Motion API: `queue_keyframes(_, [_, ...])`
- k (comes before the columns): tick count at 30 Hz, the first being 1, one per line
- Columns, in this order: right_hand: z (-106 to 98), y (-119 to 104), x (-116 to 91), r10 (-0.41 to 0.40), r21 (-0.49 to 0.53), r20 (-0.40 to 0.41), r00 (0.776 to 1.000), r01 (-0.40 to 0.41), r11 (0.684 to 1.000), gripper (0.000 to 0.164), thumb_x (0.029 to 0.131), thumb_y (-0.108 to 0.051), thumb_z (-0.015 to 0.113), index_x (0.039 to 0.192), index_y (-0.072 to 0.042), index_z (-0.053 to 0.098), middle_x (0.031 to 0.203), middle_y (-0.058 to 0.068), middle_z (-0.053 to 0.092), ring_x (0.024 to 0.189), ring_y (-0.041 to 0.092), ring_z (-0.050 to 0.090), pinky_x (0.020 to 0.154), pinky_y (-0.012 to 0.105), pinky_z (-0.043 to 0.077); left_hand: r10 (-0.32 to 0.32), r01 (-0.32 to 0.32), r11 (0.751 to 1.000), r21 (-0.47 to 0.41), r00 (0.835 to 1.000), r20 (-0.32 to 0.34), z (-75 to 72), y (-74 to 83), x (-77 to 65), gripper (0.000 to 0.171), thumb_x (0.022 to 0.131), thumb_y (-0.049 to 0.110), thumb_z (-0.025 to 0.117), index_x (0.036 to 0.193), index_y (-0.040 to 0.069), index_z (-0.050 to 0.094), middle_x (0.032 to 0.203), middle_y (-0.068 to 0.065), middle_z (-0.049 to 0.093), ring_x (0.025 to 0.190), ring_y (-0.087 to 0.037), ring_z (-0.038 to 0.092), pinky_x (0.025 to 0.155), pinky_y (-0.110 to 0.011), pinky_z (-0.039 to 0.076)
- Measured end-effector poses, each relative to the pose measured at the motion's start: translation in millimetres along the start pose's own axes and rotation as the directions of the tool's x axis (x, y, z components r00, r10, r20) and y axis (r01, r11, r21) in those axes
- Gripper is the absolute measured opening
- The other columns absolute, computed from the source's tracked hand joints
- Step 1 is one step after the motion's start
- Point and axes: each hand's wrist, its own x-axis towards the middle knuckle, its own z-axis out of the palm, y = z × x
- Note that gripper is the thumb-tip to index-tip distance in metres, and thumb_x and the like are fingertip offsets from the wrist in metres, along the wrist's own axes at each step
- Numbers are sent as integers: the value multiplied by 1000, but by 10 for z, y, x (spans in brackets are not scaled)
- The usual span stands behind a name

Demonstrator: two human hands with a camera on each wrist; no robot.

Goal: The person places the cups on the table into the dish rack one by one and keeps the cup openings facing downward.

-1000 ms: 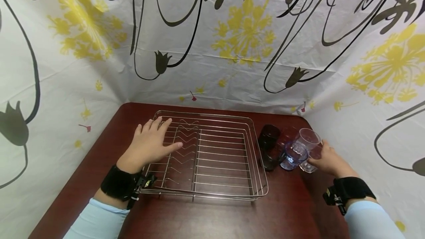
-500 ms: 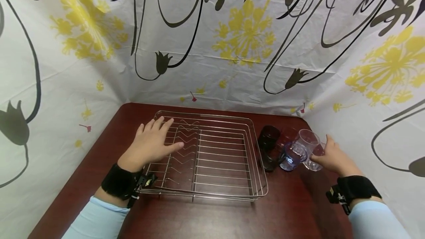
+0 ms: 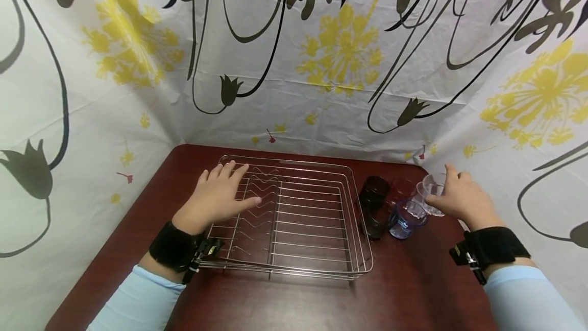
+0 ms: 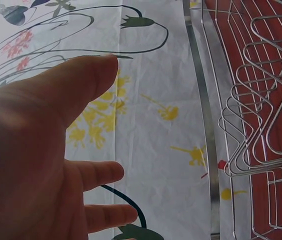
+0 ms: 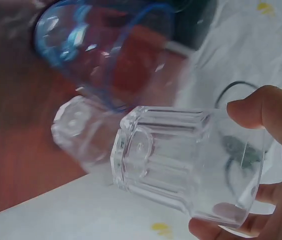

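- Table [image 3: 294, 305]: dark red surface, bare foreground at lower centre of the head frame.
- Left hand [image 3: 211, 198]: left of centre, over the left part of the wire rack [image 3: 317, 272]. Fingers spread; grip wide, holding nothing.
- Right hand [image 3: 466, 198]: right side of the frame. Grip holds the faceted clear glass [image 5: 166, 160] near its rim, thumb on one side of the wall, fingers on the other.
- Faceted clear glass location: right of the rack, beside the other glasses; centre of the right wrist frame. Overlapping transparent walls make it uncertain whether the base clears the table.
- Handling (judged): light, rigid, smooth; likely slippery if wet. Treat as breakable. Take hold across the plain upper wall with thumb opposed to fingers, or lower on the facets for more purchase. Avoid squeezing the thin rim.
- Adjacent glassware: blue glass [image 3: 404, 223] and second clear glass [image 5: 76, 122], close together; risk of knocking.
- Beyond these: red glass [image 3: 401, 188] and dark glass [image 3: 374, 190], the latter near the rack's right side.
- Background: patterned cloth [image 3: 275, 101] across the upper frame.
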Motion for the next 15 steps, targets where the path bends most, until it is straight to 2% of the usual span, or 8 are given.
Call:
queue_keyframes(3, [-83, -138, 12, -23, 5, 1, 1000, 23, 1000, 120, 82, -58, 71, 157, 7, 4, 133, 50, 31, 107, 64, 48, 76, 70, 45, 5, -5, 1000, 2, 1000, -1, -16, 31, -8, 97, 88, 72, 57, 159, 14, 28, 162, -23, 25, 146, -48, 26, 114, -70, 20])
queue_keyframes(10, [-160, -492, 47, -91, -9, -60, 994, 91, 996, 114, 82, -53, 72, 158, 3, 8, 131, 46, 37, 103, 60, 53, 74, 69, 46, 8, -8, 1000, 25, 1000, 15, -28, 64, -13, 89, 91, 67, 56, 158, 14, 33, 161, -24, 29, 144, -48, 30, 112, -69, 26])
queue_keyframes(15, [-262, -770, 43, -113, -29, -81, 990, 111, 993, 111, 81, -52, 71, 160, -2, 10, 135, 44, 37, 108, 60, 52, 76, 69, 46, 13, -14, 999, 30, 1000, 20, -30, 105, -15, 82, 94, 62, 56, 156, 13, 36, 158, -23, 33, 143, -47, 32, 111, -68, 29])
